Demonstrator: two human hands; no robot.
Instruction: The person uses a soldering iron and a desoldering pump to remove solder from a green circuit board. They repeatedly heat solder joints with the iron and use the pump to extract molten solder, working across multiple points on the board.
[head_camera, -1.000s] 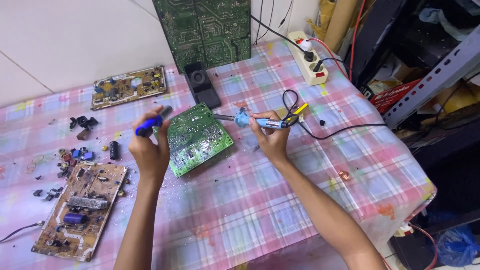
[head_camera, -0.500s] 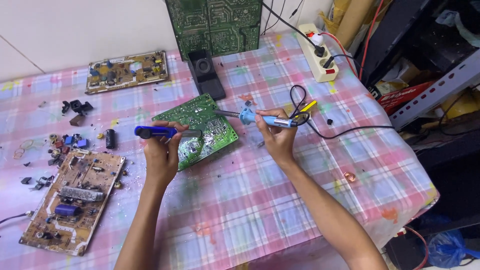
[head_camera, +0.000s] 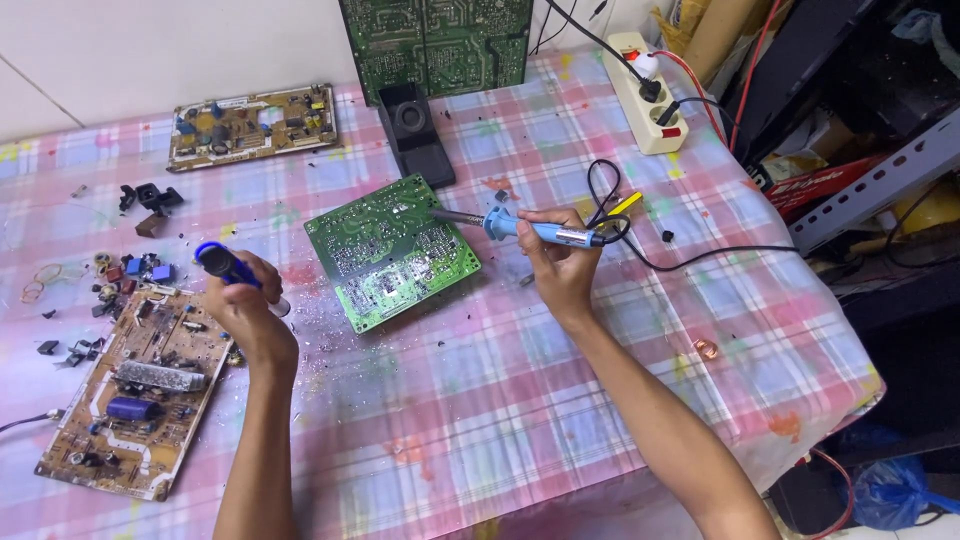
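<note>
At frame centre lies the green circuit board (head_camera: 390, 250) — flat, square, densely traced with solder points. The right hand (head_camera: 560, 268) grips a blue-handled soldering iron (head_camera: 530, 228), its metal tip over the board. The left hand (head_camera: 245, 305), at centre-left, closes around a blue cylindrical desoldering pump (head_camera: 222, 264) — off the board.

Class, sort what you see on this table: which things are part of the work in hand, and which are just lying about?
In use:
right hand holding soldering iron
left hand holding blue tool
green board

Lying about:
brown boards
loose parts
black stand
power strip
</note>
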